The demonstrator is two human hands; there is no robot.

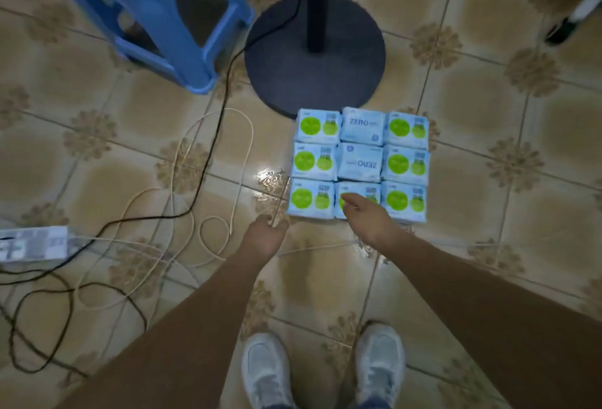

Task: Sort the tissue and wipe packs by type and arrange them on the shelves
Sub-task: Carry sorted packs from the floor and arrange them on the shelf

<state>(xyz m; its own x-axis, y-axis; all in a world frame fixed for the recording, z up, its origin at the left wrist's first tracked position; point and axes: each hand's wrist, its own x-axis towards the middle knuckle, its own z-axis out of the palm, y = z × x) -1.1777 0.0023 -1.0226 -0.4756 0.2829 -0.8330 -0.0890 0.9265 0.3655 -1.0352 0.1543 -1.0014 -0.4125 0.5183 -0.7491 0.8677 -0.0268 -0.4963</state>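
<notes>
The tiled floor (488,278) carries nine packs (358,164) in a three-by-three block (edges touching), just beside a round stand base (342,63). A blue stool (146,17), a power strip (32,244) and loose cables (195,180) lie to the left.

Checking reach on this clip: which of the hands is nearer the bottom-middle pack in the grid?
Right. The right hand reaches over the bottom-middle pack, covering its near-left part. The left hand hangs over bare floor, off to the pack's left.
</notes>
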